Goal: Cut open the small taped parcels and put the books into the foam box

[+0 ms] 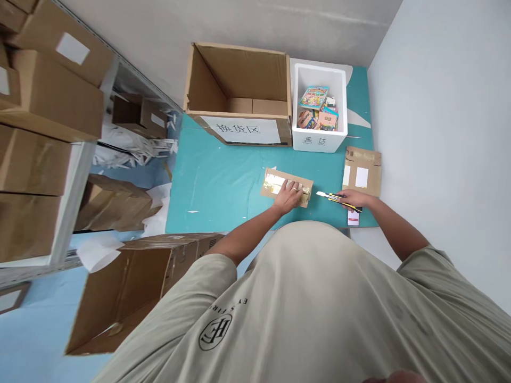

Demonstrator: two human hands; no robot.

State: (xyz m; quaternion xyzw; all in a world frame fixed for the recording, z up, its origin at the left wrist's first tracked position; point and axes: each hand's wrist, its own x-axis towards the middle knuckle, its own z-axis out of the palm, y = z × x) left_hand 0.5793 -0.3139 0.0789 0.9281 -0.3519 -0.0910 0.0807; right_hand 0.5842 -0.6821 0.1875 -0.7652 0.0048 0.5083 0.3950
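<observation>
**A:** Where's the risk in this scene?

**B:** The person's left hand [286,196] lies open and flat on a taped cardboard packet [275,183], pinning it to the teal worktop [211,181]. The right hand [351,199] is closed around a yellow-and-black utility knife [333,197], and its bare blade [322,194] points toward the packet.

**A:** So the blade faces the other hand?

**B:** Roughly, yes. The tip sits just beside the packet's end, near the left hand. If the blade skidded on the glossy tape, or the packet shifted under the palm, it could run into those fingers.

**A:** What about the packet itself?

**B:** Nothing shows what's inside, so a deep cut could damage the contents. Pressing too hard could also score the worktop once the blade passed through.

**A:** Anything close by?

**B:** A small white-and-red card [353,218] lies just under the right hand, and a flattened cardboard sheet [362,171] sits just beyond it. Either could catch the hand or knife. A sharp pull could also jab the white foam box [319,141] holding colourful packets [313,98].
</observation>
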